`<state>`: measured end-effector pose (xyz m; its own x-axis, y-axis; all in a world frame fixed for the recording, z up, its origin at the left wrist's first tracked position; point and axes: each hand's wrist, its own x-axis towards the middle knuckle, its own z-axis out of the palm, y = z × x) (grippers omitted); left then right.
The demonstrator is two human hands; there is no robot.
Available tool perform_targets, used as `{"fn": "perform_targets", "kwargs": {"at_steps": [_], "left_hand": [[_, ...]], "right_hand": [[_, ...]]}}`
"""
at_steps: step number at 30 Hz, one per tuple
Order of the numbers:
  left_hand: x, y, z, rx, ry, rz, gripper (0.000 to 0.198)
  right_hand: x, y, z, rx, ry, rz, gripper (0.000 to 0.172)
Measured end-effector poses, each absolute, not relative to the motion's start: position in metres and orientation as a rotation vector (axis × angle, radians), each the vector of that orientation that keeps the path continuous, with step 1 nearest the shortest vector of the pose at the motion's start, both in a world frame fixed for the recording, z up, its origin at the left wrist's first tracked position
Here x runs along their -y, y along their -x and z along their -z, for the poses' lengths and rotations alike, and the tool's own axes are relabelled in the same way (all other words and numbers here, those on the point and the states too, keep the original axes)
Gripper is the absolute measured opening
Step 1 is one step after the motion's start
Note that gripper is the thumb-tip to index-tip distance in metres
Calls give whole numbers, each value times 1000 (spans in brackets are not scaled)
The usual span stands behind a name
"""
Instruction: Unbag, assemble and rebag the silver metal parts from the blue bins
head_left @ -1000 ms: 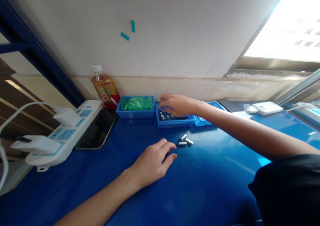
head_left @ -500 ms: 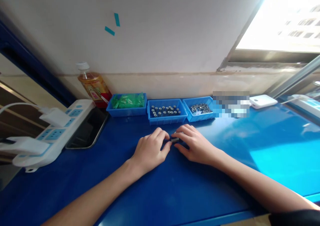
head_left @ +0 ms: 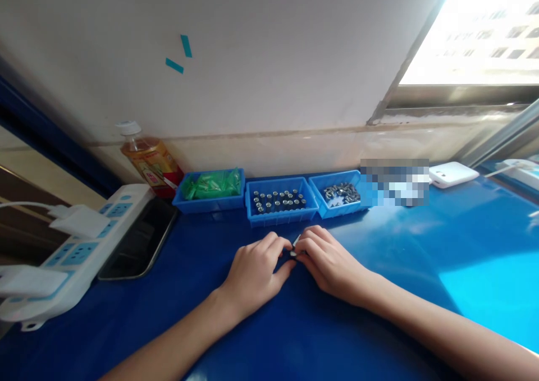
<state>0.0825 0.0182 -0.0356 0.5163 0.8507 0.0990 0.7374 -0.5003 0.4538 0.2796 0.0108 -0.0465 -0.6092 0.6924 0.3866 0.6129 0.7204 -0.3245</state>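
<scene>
Fingertip to fingertip, both hands meet low over the blue table. My left hand (head_left: 255, 266) pinches a small dark-and-silver metal piece (head_left: 293, 253), mostly hidden by the fingers. Thumb and fingers of my right hand (head_left: 328, 257) close on the same spot, where a thin pale edge sticks up between the fingertips. Whether this is one part or two I cannot tell. Just beyond the hands, a blue bin (head_left: 280, 219) holds several small upright metal cylinders. The blue bin to its right (head_left: 347, 209) contains a heap of small shiny metal parts.
Green plastic-wrapped pieces (head_left: 217, 184) lie in a left blue bin (head_left: 208, 203). A drink bottle (head_left: 147, 162), a phone (head_left: 138, 241) and a white power strip (head_left: 80, 255) with plugs line the left side. At right sits a white device (head_left: 453, 174), beside a blurred patch.
The right hand's fingers have closed in on the small metal piece, and the hands are nearer each other. The view has tilted slightly, so the bins appear lower.
</scene>
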Motion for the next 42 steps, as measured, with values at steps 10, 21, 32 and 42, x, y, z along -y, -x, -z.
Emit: {"fn": "perform_targets", "kwargs": {"at_steps": [10, 21, 32, 42], "left_hand": [[-20, -76, 31, -1135, -2234, -590, 26], [-19, -74, 29, -1024, -2196, -607, 19], [-20, -70, 28, -930, -2180, -567, 35], [-20, -67, 25, -945, -2104, -527, 33]], "right_hand": [[-7, -280, 40, 2273, 904, -361, 21], [-7, -280, 37, 2244, 909, -214, 10], [-6, -283, 18, 2352, 802, -41, 16], [-37, -285, -27, 2605, 757, 68, 10]]}}
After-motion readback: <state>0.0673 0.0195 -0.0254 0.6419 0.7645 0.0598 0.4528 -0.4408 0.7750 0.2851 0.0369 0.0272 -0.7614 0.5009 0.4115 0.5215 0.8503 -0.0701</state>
